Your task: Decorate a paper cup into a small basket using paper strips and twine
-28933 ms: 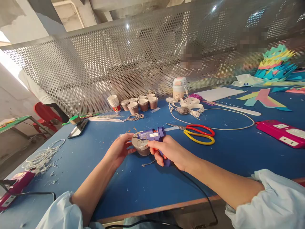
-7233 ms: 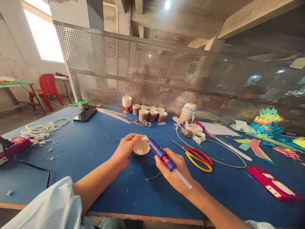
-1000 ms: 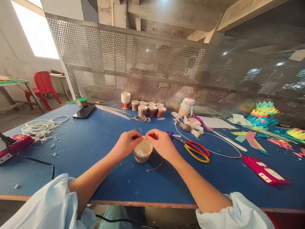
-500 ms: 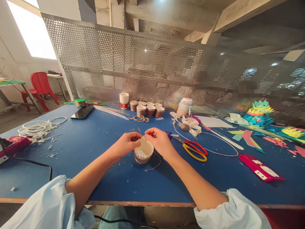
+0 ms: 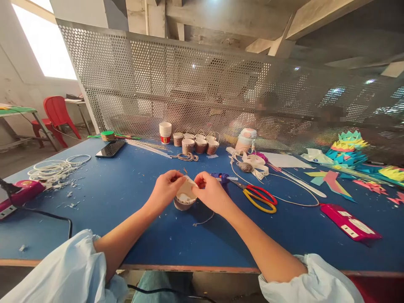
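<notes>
A small paper cup [image 5: 184, 204], brown-wrapped outside and pale inside, tilts on the blue table with its mouth toward me. My left hand [image 5: 168, 187] pinches its far rim from the left. On the right side of the same rim, my right hand [image 5: 206, 187] is closed with thumb and fingers together. A thin grey cord [image 5: 204, 221] trails from near the cup onto the table. Just beyond my right hand lies a blue glue gun [image 5: 223, 177], partly hidden by it. Scissors [image 5: 260, 198] with red and yellow handles rest to the right.
Several wrapped cups [image 5: 201, 146] and a stack of paper cups [image 5: 165, 132] stand at the back before a perforated metal screen [image 5: 151, 84]. A phone [image 5: 110, 149] and white cord coils [image 5: 52, 169] lie left. Pink power strips [image 5: 350, 223] sit at both sides; a bottle [image 5: 246, 139] stands behind.
The cup has tipped and shifted slightly left, and its rim looks more squeezed between my hands. My hands are a little farther apart, showing more of the glue gun.
</notes>
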A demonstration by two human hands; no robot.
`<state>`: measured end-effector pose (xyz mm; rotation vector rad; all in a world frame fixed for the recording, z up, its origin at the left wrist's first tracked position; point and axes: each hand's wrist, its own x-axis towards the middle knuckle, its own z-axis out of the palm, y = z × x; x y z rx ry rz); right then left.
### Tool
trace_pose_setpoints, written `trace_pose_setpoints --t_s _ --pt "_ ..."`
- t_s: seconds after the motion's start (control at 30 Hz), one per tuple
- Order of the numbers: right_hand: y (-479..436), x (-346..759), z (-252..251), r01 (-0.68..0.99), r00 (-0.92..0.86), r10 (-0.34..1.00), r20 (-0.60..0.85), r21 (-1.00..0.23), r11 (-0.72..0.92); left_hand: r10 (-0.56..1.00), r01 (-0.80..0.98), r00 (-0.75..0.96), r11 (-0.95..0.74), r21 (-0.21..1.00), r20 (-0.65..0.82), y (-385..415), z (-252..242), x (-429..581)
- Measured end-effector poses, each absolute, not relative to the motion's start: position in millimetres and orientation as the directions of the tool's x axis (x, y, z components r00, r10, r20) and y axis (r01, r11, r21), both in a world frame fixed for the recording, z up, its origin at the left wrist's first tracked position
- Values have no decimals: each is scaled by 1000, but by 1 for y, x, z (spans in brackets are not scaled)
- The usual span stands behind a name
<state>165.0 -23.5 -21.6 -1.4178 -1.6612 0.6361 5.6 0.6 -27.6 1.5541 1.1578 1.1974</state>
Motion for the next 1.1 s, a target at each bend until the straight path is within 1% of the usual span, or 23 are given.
trace_pose_setpoints --t_s 0.2,0.4,0.53,0.67,0.83,0.97,1.1 --pt "-26 157 -25 639 14 932 362 -720 270 976 151 99 -207 967 193 -1 -30 9" --pt "-29 155 -25 669 -14 913 409 -675 312 990 43 74 -127 991 123 -1 -29 10" --pt "-32 152 -25 671 -28 902 431 -661 337 996 23 28 -83 996 82 -1 -28 11" --pt "-33 150 -26 668 -46 895 445 -652 359 1000 -32 7 7 999 -7 -3 -25 11" --pt "-31 150 -28 642 -89 881 465 -649 407 994 -127 36 108 986 -105 -3 -23 12" --pt "-29 151 -29 628 -128 862 491 -632 454 987 -183 57 156 971 -148 -1 -24 12" --pt "-25 152 -29 601 -137 877 460 -666 442 982 -225 51 189 956 -182 2 -25 13"
